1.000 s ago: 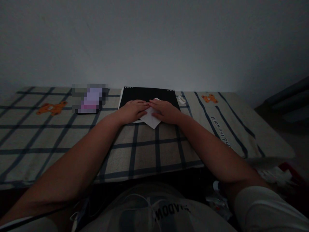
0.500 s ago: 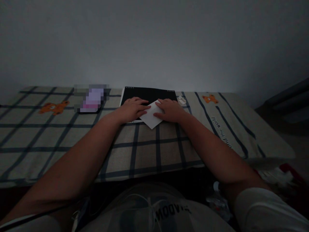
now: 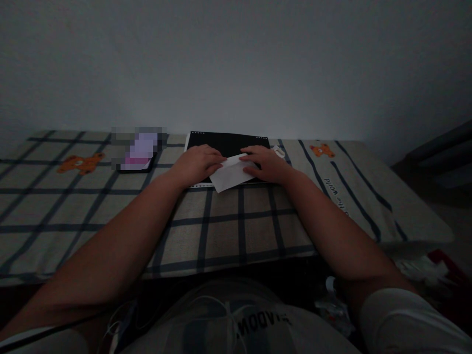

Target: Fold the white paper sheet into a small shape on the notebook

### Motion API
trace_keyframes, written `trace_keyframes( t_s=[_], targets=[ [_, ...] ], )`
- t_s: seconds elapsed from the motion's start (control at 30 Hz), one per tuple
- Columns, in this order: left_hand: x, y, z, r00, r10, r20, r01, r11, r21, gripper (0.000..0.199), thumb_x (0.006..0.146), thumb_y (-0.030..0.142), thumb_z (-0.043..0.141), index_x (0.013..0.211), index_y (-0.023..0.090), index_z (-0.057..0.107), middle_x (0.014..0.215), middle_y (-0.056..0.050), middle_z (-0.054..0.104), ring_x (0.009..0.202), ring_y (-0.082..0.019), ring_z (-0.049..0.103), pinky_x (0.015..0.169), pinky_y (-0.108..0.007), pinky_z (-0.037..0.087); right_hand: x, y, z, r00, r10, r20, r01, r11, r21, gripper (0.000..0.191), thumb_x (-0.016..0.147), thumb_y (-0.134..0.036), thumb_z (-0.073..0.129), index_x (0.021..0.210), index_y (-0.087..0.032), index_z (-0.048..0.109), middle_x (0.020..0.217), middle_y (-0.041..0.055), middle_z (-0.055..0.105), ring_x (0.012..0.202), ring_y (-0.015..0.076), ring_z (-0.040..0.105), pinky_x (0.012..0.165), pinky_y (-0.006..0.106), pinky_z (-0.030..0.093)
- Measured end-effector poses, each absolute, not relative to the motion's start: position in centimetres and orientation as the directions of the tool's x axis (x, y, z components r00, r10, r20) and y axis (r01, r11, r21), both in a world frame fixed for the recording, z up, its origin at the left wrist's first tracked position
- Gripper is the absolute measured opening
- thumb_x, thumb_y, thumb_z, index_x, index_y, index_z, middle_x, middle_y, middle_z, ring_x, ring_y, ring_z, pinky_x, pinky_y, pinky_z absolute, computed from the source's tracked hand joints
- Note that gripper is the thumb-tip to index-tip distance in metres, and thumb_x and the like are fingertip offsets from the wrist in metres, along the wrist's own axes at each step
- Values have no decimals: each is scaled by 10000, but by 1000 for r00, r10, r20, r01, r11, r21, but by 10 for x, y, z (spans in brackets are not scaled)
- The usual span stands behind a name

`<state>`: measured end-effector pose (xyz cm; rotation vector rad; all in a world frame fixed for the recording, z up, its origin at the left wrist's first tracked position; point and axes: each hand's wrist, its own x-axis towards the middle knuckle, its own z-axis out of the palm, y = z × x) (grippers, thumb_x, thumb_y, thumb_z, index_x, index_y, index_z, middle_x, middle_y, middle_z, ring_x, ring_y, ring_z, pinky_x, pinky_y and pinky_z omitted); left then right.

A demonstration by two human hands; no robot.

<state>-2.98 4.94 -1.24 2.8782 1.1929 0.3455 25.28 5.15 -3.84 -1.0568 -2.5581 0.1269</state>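
A piece of white paper (image 3: 231, 176), looking folded with straight edges, lies slanted over the near part of a black sheet or pad (image 3: 228, 141) with small holes along its edges. My left hand (image 3: 199, 164) grips the paper's upper left edge between thumb and fingers. On the other side, my right hand (image 3: 268, 163) has its thumb and fingers closed at the paper's right end. Parts of the paper under the fingertips are hidden. Just beyond my right hand sits a small whitish object (image 3: 279, 151), too dim to make out.
A checked cloth (image 3: 221, 231) with bear prints covers the table, which meets a plain wall (image 3: 236, 64). To the left lies a phone (image 3: 142, 152) with a lit, partly blurred screen. Below the table edge at right is a clear plastic bottle or bag (image 3: 334, 309).
The paper has turned from a diamond position to a wider slant, its near corner shifting left. My hands have moved slightly apart, the right one to the right.
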Motion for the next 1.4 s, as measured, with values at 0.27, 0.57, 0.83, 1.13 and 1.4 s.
trace_keyframes(
  t_s=[0.27,0.57,0.83,1.13,1.4],
  targets=[
    [-30,47,-14,678,716,168,715,-695,77,499,987,456,527,1378,191,689,1353,-89,712,1267,-272,624,1083,-388,478,250,50,-38,-671,702,237,650,711,-268,474,960,-298,617,1420,-195,667,1476,140,632,1362,307,570,1154,530,434],
    [-34,57,-20,671,707,222,704,-702,107,435,1015,417,450,1151,222,815,1251,-91,756,1193,-297,644,1035,-455,510,250,46,-35,-678,704,213,672,710,-208,410,1003,-403,597,1323,-188,735,1437,129,657,1323,301,593,1127,478,462],
    [-39,58,-20,692,687,224,667,-726,166,464,995,467,452,1102,223,832,1285,-103,725,1183,-285,636,1067,-468,500,247,40,-26,-669,723,173,698,691,-190,571,921,-616,669,1301,-198,754,1423,158,651,1289,352,592,1091,510,464],
    [-49,58,-13,685,697,213,674,-717,180,403,900,471,544,1025,227,839,1190,-71,777,1142,-272,681,1028,-422,521,246,36,-22,-673,724,147,708,689,-153,668,879,-662,704,1327,-168,738,1448,188,625,1318,361,573,1094,501,452],
    [-43,55,-14,699,705,122,682,-708,186,553,922,527,519,1314,203,738,1450,-73,669,1369,-273,587,1168,-425,441,241,34,-23,-716,669,200,630,743,-226,533,878,-542,757,1294,-208,757,1418,140,665,1302,335,597,1102,493,435]
  ],
)
